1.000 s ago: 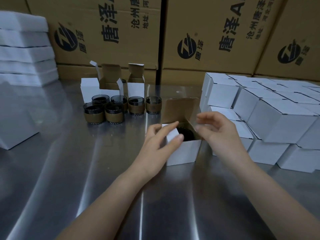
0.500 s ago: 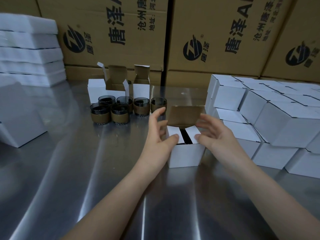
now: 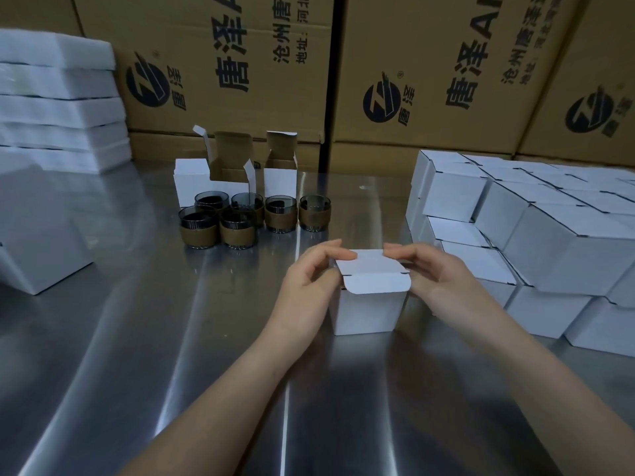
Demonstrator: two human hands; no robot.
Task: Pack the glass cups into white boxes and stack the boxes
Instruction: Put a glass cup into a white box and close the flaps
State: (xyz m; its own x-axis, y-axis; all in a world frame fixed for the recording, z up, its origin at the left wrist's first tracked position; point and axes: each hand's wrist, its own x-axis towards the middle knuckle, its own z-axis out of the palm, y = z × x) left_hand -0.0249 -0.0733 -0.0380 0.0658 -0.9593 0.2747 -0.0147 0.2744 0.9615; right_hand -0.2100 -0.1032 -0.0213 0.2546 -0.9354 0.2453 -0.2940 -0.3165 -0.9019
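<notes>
Lid (image 3: 372,266) now folded down, both hands (image 3: 309,281) (image 3: 438,274) pinching white box (image 3: 367,312).

Six glass cups (image 3: 238,231) stood left of centre. Two open white boxes (image 3: 280,180) stood behind them. One lidded box (image 3: 367,310) sat at centre. Stacked boxes (image 3: 453,197) at right ran off frame, uncounted.

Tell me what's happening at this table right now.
A person is packing at a steel table. The left hand and right hand both pinch the lid of a white box. The lid is folded flat over the top, its tuck flap not yet pushed in. Six glass cups with brown sleeves stand behind it, in front of two open boxes. Closed boxes are stacked at the right.
</notes>
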